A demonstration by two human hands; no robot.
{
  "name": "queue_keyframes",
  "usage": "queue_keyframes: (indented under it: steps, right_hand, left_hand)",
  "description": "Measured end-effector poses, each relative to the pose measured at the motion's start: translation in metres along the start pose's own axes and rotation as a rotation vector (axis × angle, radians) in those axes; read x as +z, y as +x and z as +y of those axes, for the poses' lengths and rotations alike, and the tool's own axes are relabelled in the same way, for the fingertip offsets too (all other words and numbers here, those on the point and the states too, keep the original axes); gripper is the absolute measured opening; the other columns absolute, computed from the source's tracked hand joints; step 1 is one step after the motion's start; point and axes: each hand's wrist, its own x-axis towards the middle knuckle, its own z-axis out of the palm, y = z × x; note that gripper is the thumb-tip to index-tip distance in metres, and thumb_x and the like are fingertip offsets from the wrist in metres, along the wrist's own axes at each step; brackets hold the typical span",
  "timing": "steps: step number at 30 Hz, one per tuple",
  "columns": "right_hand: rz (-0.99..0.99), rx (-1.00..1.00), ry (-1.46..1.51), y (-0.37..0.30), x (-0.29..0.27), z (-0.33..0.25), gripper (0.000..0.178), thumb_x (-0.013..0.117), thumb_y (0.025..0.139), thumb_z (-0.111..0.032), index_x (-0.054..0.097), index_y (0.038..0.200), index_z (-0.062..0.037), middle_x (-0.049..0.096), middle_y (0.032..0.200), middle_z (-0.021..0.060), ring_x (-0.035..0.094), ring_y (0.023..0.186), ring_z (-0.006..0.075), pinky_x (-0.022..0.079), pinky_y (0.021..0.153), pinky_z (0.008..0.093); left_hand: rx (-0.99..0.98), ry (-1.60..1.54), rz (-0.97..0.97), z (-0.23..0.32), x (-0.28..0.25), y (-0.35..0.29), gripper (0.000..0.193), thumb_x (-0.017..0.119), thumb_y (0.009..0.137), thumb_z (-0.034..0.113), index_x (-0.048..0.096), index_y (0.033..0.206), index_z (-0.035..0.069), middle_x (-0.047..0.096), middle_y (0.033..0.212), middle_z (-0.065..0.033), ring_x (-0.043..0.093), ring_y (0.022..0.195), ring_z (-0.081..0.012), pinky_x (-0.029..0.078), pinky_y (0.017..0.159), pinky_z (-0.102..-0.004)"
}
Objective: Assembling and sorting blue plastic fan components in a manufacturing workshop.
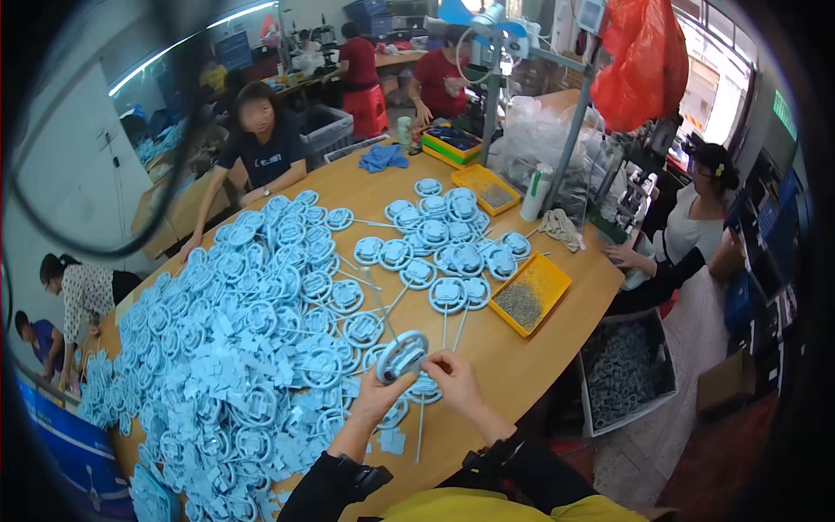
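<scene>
Over the near edge of the table, my left hand (374, 402) is closed round a light-blue round plastic piece (404, 355) with a ring rim and a thin stick. The piece is tilted up on its edge. My right hand (458, 385) is at its right side, thumb and fingertips pinched together; anything between them is too small to make out. Similar round pieces with sticks (449, 294) lie just beyond my hands. To the left rises a large heap of the same blue pieces (261, 304), mixed with small flat blue squares (235, 370).
A yellow tray (557, 283) of small metal parts sits right of the loose pieces; another yellow tray (474, 178) is farther back. A white bottle (537, 193) and cloth (561, 228) stand near metal posts. A crate (665, 365) of grey rings is below right. Several people work around.
</scene>
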Motion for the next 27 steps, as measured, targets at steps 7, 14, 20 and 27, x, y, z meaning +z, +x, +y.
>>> queue_keyframes:
  steps: [7, 14, 20, 27]
  right_hand:
    - [-0.195, 0.119, 0.534, 0.075, -0.047, 0.005, 0.039, 0.070, 0.083, -0.010, 0.054, 0.116, 0.0008, 0.063, 0.101, 0.0073, 0.059, 0.090, 0.0117, 0.051, 0.073, 0.0264]
    - [-0.188, 0.295, 0.584, 0.108, -0.072, 0.031, 0.039, 0.068, 0.085, -0.010, 0.052, 0.119, 0.0002, 0.063, 0.100, 0.0048, 0.060, 0.088, 0.0121, 0.050, 0.076, 0.0271]
    - [-0.282, 0.233, 0.493, 0.119, -0.084, 0.064, 0.038, 0.068, 0.085, -0.014, 0.052, 0.117, -0.0022, 0.061, 0.103, 0.0035, 0.058, 0.092, 0.0116, 0.049, 0.080, 0.0280]
    - [-0.248, 0.373, 0.618, 0.123, -0.098, 0.058, 0.034, 0.065, 0.088, -0.022, 0.052, 0.114, -0.0058, 0.062, 0.097, 0.0008, 0.058, 0.083, 0.0081, 0.048, 0.072, 0.0256]
  left_hand:
    - [-0.294, -0.114, -0.016, -0.005, 0.012, 0.070, 0.049, 0.073, 0.077, 0.010, 0.053, 0.121, 0.002, 0.063, 0.111, -0.0066, 0.062, 0.099, -0.0179, 0.054, 0.081, -0.0341]
    - [-0.212, 0.342, 0.002, -0.016, 0.030, 0.121, 0.038, 0.075, 0.074, 0.014, 0.063, 0.108, 0.000, 0.067, 0.097, -0.0044, 0.061, 0.085, -0.0107, 0.050, 0.076, -0.0271]
    - [-0.301, -0.167, -0.072, -0.033, 0.045, 0.135, 0.046, 0.073, 0.074, 0.011, 0.057, 0.116, 0.002, 0.064, 0.106, -0.0069, 0.062, 0.097, -0.0186, 0.053, 0.080, -0.0339]
    - [-0.316, 0.086, 0.098, -0.047, 0.064, 0.145, 0.037, 0.064, 0.077, 0.002, 0.058, 0.113, -0.002, 0.065, 0.105, -0.0106, 0.065, 0.087, -0.0189, 0.056, 0.070, -0.0322]
